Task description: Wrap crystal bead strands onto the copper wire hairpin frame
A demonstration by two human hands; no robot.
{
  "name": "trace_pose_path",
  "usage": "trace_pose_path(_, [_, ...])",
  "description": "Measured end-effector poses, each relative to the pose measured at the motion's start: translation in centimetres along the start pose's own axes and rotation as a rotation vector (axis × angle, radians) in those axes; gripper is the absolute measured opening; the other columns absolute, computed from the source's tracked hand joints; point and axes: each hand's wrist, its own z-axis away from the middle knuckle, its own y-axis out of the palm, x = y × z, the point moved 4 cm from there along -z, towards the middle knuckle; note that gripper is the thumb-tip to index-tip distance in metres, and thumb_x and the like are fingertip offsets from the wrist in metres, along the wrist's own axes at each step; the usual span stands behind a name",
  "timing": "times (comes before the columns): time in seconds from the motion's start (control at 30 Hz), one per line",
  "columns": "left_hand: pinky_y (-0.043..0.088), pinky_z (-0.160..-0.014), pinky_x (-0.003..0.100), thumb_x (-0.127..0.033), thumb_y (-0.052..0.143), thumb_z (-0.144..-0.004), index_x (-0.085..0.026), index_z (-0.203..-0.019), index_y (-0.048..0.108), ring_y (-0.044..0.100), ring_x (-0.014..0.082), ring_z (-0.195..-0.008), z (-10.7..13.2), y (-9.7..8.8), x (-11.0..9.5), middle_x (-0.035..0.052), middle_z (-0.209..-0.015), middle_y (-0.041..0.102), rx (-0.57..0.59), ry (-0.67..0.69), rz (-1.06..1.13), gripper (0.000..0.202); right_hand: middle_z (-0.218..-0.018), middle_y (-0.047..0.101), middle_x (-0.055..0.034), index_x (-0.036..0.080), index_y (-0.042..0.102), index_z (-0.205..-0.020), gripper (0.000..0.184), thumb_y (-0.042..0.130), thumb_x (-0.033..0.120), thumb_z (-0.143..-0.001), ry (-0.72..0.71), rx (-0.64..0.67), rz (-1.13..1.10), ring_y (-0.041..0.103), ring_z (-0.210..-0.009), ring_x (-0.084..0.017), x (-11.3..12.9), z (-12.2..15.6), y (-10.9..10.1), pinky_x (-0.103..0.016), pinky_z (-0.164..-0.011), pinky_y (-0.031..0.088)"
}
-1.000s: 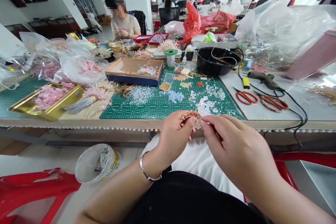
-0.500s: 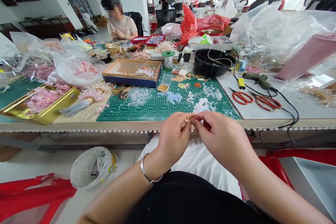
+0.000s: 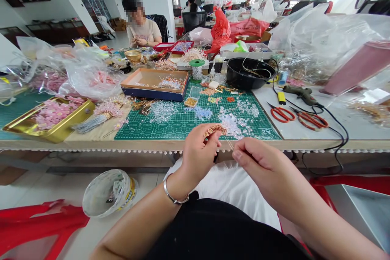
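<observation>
My left hand (image 3: 201, 150) is closed around a gold beaded ornament (image 3: 215, 129) with round gold settings along it, just in front of the table edge. Thin wires (image 3: 228, 142) run from the ornament to my right hand (image 3: 252, 155), whose thumb and forefinger pinch their ends. On the green cutting mat (image 3: 146, 130) behind my hands lie pale translucent flower pieces (image 3: 231, 124), blue petals (image 3: 199, 112) and clear beads (image 3: 163, 111). A small clear box of gold beads (image 3: 191, 102) stands open among them.
Two orange-handled scissors (image 3: 282, 114) and a glue gun (image 3: 300, 93) with its cable lie at right. A black bowl (image 3: 248, 74), a shallow box (image 3: 154, 85) and a gold tin (image 3: 61, 128) stand on the table. A bucket (image 3: 106, 195) is on the floor; a person (image 3: 143, 30) sits opposite.
My right hand has drawn away to the right and down from my left, so the wires now show between them. My left hand has turned a little, showing more of the ornament.
</observation>
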Motion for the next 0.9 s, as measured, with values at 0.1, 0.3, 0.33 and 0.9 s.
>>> trace_pose_path(0.1, [0.056,-0.066,0.026,-0.020,0.051,-0.092,-0.018,-0.102,0.064,0.064,0.0109,-0.069,-0.3,-0.6,-0.5,0.0036,-0.088,0.068,-0.068,0.192,-0.190,0.016,-0.074,0.054,0.0008,0.022,0.051,-0.072,0.027,0.040,0.037,-0.092,-0.043,0.072,-0.036,0.049,-0.073,-0.014,-0.5,-0.3,0.1,-0.029,-0.067,0.039])
trace_pose_path(0.3, [0.055,-0.085,0.033,-0.010,0.051,-0.089,-0.017,-0.109,0.062,0.064,0.0172,-0.097,0.2,-0.1,-1.1,0.0069,-0.101,0.070,-0.081,0.440,-0.326,0.023,-0.100,0.066,-0.0031,0.025,0.061,-0.098,0.025,0.049,0.044,-0.089,0.095,0.091,-0.420,0.059,-0.096,-0.019,-1.3,-2.2,0.1,-0.035,-0.086,0.043])
trace_pose_path(0.33, [0.055,-0.085,0.034,-0.009,0.050,-0.088,-0.017,-0.109,0.061,0.064,0.0175,-0.097,0.3,0.0,-1.2,0.0074,-0.102,0.070,-0.075,0.460,-0.338,0.025,-0.095,0.067,-0.0037,0.023,0.061,-0.094,0.025,0.049,0.044,-0.089,0.135,0.096,-0.517,0.061,-0.091,-0.018,-1.4,-2.4,0.3,-0.034,-0.082,0.045])
trace_pose_path(0.9, [0.053,-0.085,0.032,-0.011,0.053,-0.089,-0.015,-0.108,0.060,0.063,0.0163,-0.095,0.7,-0.3,-1.2,0.0076,-0.100,0.069,-0.075,0.480,-0.373,0.021,-0.049,0.037,0.0092,0.016,0.060,-0.083,0.018,0.056,0.033,-0.083,0.353,0.266,-1.104,0.031,-0.040,-0.003,-1.2,-2.1,2.0,-0.018,-0.044,0.035])
